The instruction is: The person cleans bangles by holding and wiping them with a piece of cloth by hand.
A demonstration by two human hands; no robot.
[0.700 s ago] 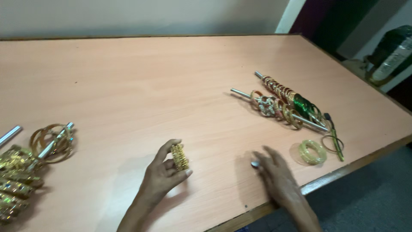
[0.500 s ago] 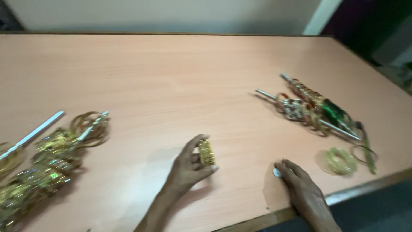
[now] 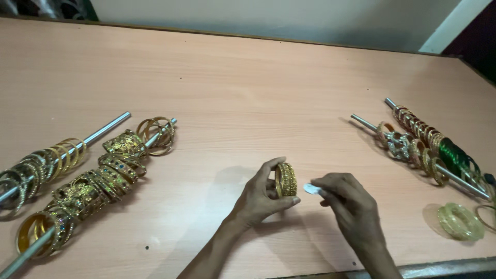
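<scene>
My left hand (image 3: 261,196) grips a small stack of gold bangles (image 3: 286,179), held upright just above the wooden table (image 3: 248,88). My right hand (image 3: 350,206) is close beside it on the right, pinching a small white piece (image 3: 311,189) between thumb and fingers, its tip almost at the bangles. What the white piece is, I cannot make out.
At the left lie two metal rods (image 3: 98,133) loaded with gold bangles (image 3: 95,178). At the right two more rods (image 3: 449,173) carry gold, red and green bangles (image 3: 454,155). A pale yellow bangle stack (image 3: 460,221) rests near the front right edge.
The view has swung left, bringing the left rods fully into sight. My right hand has lifted off the table and moved left to the bangles with the white piece.
</scene>
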